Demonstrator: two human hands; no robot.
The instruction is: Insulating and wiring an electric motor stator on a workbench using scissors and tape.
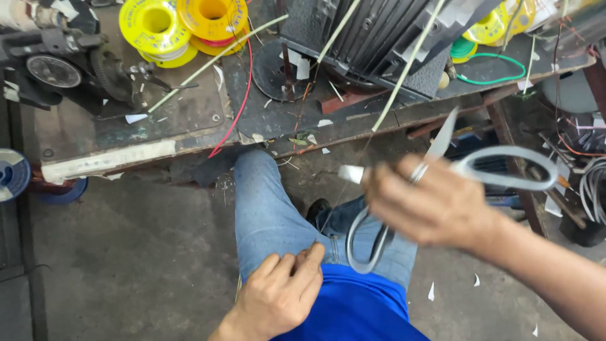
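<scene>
My right hand point(429, 205) grips a pair of grey-handled scissors point(505, 173), blurred by motion, with the blades pointing up toward the bench edge. A short white tube piece point(351, 173) sticks out by my fingers. My left hand point(281, 293) rests on my thigh in blue jeans point(265, 208), its fingertips pinching a thin wire point(334, 202) that runs up toward the bench. A dark ribbed motor housing point(379, 38) sits on the worn workbench point(189, 120), with thin white sleeves point(404, 69) hanging out of it.
Yellow wire spools point(183, 25) and a black hand-crank tool point(57, 63) stand at the bench's left. A red wire point(243, 101) and a green wire point(492, 69) lie on top. More cables point(593, 189) pile up at the right. White scraps dot the concrete floor point(126, 252).
</scene>
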